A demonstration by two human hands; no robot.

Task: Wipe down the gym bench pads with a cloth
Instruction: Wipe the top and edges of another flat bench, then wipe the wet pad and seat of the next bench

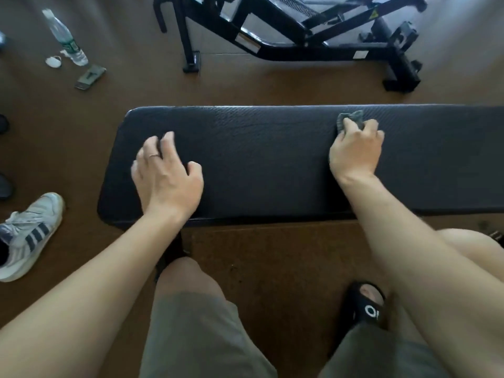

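A long black bench pad (259,154) lies flat across the middle of the view. My right hand (356,151) presses a small grey cloth (350,120) onto the pad near its far edge, right of centre; most of the cloth is bunched under my fingers. On the pad's left part rests my left hand (166,175), fingers spread and slightly curled, holding nothing. A ring shows on one finger.
A black metal exercise frame (286,42) stands beyond the bench. On the brown floor at far left lie a plastic water bottle (65,36), a phone (90,77) and a white sneaker (27,236). My knees and a black slide sandal (368,304) are below the pad.
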